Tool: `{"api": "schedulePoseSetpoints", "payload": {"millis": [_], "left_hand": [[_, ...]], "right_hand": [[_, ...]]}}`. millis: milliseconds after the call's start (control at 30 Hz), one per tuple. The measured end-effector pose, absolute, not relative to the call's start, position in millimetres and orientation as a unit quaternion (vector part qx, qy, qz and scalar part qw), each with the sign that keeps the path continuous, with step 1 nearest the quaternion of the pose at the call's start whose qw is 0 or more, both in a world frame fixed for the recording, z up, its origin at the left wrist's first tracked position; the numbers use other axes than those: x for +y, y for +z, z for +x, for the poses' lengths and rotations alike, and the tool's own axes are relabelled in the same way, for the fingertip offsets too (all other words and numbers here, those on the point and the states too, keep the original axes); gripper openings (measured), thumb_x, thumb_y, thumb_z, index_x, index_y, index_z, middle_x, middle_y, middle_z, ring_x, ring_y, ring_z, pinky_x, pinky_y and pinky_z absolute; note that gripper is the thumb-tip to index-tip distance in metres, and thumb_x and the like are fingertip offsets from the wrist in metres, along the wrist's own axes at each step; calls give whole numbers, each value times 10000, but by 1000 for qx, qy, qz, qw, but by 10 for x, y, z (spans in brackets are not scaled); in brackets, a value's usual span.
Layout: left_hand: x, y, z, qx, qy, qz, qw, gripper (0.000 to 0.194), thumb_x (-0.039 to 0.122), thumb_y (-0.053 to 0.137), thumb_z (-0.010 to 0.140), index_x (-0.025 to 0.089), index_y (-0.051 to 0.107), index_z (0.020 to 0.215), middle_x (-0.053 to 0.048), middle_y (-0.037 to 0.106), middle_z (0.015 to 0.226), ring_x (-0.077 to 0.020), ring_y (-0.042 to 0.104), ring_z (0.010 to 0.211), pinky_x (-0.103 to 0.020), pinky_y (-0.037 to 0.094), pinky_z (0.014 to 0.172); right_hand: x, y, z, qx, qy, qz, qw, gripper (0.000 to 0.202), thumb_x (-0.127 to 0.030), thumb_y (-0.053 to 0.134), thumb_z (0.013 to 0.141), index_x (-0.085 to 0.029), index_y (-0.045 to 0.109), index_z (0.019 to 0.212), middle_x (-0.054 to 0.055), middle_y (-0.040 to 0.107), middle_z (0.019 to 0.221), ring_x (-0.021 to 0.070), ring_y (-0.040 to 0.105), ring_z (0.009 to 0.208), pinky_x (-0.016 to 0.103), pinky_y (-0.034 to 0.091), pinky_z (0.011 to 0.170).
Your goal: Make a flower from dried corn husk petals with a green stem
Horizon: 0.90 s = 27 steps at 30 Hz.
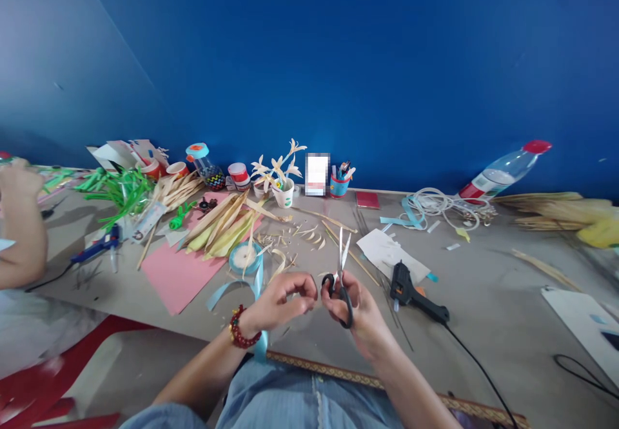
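Note:
My right hand point(356, 309) holds black-handled scissors point(342, 255), blades pointing up and a little apart. Just left of it is my left hand point(285, 300), its fingers curled with thumb and fingertips close together; anything between them is too small to make out. A beaded red bracelet point(240, 327) circles my left wrist. Behind my left hand lies a roll of light blue ribbon point(245, 258), its loose end running down past the wrist. Small cut pieces of dry husk point(314, 239) are scattered beyond both hands.
A black glue gun point(411, 290) with a cord lies right of my hands beside white paper point(384, 248). Corn husks point(217, 222) rest on pink paper point(181, 277) at left. Husk flowers stand in a white cup point(284, 193). Another person's arm point(22, 235) is at far left.

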<state>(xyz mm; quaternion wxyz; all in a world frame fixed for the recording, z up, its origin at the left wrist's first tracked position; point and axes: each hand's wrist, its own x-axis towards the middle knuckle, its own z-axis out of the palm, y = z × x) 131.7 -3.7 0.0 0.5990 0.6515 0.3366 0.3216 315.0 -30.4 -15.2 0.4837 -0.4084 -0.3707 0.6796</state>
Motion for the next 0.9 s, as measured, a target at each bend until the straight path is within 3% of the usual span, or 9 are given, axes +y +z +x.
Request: {"api": "schedulePoseSetpoints", "payload": {"millis": [167,267,467,767,900], "left_hand": [[-116,-175,1420,302,449,477,693,246,405,648,847,165,599,820,-32,587,784,-142,563,662,-277,458,652],[-200,-247,1532,295,488,447,689,245,369,728,803,166,612,877,-27,606,784,-145,575,692,-280,456,687],[-243,-278,1616,335,528,432,650,159,266,673,856,157,637,746,-11,567,752,-128,534,700,-268,441,715],[-66,24,1406,326,513,427,669,112,185,638,841,147,630,736,-46,592,900,-138,554,775,-257,462,737],[-40,79,1390,316,499,434,680,123,177,624,850,142,638,734,-55,593,926,-146,572,800,-271,469,763]], "right_hand": [[-326,-155,3117,-323,672,-408,528,357,-301,851,623,-204,553,796,-17,591,708,93,418,541,206,314,487],[-340,-167,3077,-285,664,-412,555,352,-280,851,636,-202,548,798,-20,582,715,86,422,538,206,326,499],[-336,-204,3015,-293,660,-411,557,366,-346,851,663,-204,543,801,-20,568,738,94,442,561,209,346,504],[-512,-339,3266,-471,689,-391,389,528,-655,734,708,-186,509,796,-24,517,681,97,399,570,212,288,496],[-554,-344,3258,-493,692,-380,365,587,-722,702,689,-191,471,788,-11,531,697,111,421,605,224,288,533]]}}
